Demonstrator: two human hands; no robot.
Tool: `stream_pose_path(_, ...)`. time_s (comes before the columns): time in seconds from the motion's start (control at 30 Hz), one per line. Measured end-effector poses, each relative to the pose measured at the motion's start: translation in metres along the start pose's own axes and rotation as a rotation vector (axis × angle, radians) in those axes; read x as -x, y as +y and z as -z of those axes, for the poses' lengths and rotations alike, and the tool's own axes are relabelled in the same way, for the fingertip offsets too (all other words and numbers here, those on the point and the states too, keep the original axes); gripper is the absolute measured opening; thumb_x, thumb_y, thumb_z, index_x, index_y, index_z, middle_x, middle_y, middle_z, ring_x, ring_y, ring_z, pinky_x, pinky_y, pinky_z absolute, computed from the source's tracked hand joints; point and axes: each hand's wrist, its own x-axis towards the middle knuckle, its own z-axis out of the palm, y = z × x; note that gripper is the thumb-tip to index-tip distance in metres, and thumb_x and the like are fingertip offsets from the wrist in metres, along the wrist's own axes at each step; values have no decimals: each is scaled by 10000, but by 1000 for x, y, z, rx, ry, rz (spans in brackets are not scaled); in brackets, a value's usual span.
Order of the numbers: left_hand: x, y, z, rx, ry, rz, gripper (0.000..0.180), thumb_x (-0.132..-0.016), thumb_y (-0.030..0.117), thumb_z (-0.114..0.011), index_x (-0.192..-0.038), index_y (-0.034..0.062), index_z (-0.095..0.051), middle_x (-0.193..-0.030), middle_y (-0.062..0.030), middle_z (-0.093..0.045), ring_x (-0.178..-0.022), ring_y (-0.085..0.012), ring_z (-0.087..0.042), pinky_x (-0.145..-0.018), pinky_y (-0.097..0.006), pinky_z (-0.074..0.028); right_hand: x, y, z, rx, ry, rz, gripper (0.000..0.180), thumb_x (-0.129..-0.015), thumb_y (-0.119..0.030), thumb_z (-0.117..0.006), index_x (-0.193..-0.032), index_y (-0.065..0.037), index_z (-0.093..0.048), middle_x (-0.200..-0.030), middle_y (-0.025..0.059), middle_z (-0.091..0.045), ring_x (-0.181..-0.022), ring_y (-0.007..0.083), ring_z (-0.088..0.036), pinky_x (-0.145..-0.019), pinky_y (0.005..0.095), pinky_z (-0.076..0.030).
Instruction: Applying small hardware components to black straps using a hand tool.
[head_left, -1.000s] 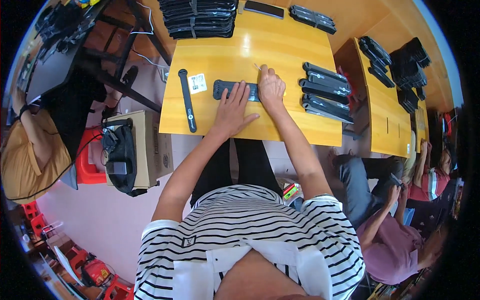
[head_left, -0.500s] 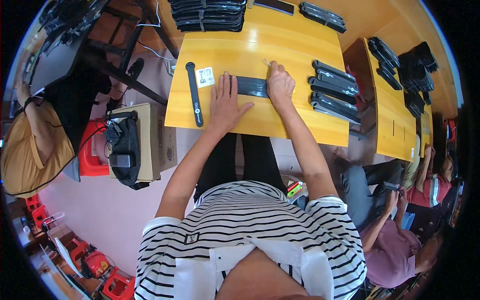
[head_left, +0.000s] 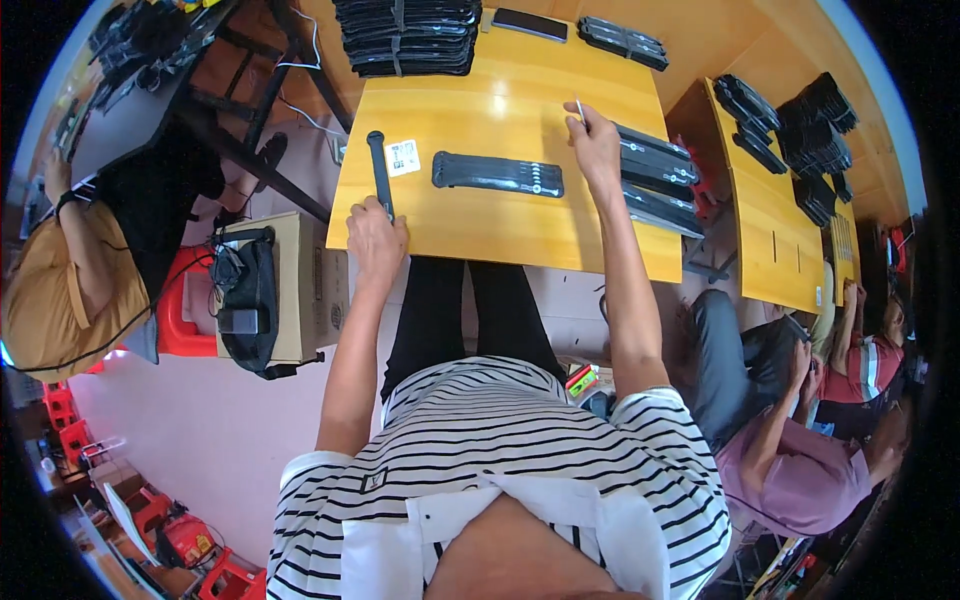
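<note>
My left hand is at the near left of the table, its fingers closed on the lower end of a single black strap with a rounded tip. Beside that strap lies a small white printed label. A flat black pack of straps, seemingly in clear film, rests in the middle, touched by neither hand. My right hand is raised to its right, pinching a thin pale stick-like tool whose exact kind is unclear. Behind that hand, several black strap packs are laid along the right side, partly hidden.
A tall stack of black packs stands at the back left of the yellow table. A phone and another tied bundle lie along the back edge. Another table with black bundles is at right. People sit on both sides.
My left hand has left the middle pack and moved left onto the single strap. My right hand has lifted off the pack and moved right, still holding the thin tool.
</note>
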Motion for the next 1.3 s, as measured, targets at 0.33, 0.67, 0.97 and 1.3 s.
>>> stream_pose_path(0.33, -21, -57, -29, 776, -335, 288, 176, -666, 120, -674, -777, 16, -586, -680, -58, -605, -573, -163, -575, -516, -287, -447, 152, 8, 1, -407, -223, -223, 197, -856, -166, -560, -963, -19, -635, -616, -7, -517, -545, 66, -450, -482, 226, -368)
stream_pose_path(0.67, 40, 32, 26, 1537, -337, 194, 118, -784, 64, -627, -865, 62, -542, -666, 26, -542, -532, -43, -514, -441, -170, -397, 170, -98, -43, -845, -590, -278, 200, -830, -105, -587, -984, -60, -467, -669, 33, -529, -400, 22, -342, -342, 166, -214)
stream_pose_path(0.97, 42, 27, 50, 1766, -637, 220, 228, -871, 173, -556, -1017, -2, -569, -839, -67, -630, -682, -123, -620, -623, -214, -526, 157, -110, -27, -1045, -587, -427, 147, -867, -124, -542, -987, -49, -503, -619, -28, -444, -381, 34, -334, -334, 164, -220)
stream_pose_path(1.3, 42, 33, 82, 1735, -282, 175, 187, -857, 143, -580, -982, 4, -584, -887, -124, -645, -784, -155, -645, -689, -235, -540, 168, -139, 5, -696, -619, -47, 346, -891, -77, -416, -1221, -87, -519, -641, 2, -419, -552, 75, -404, -514, 202, -363)
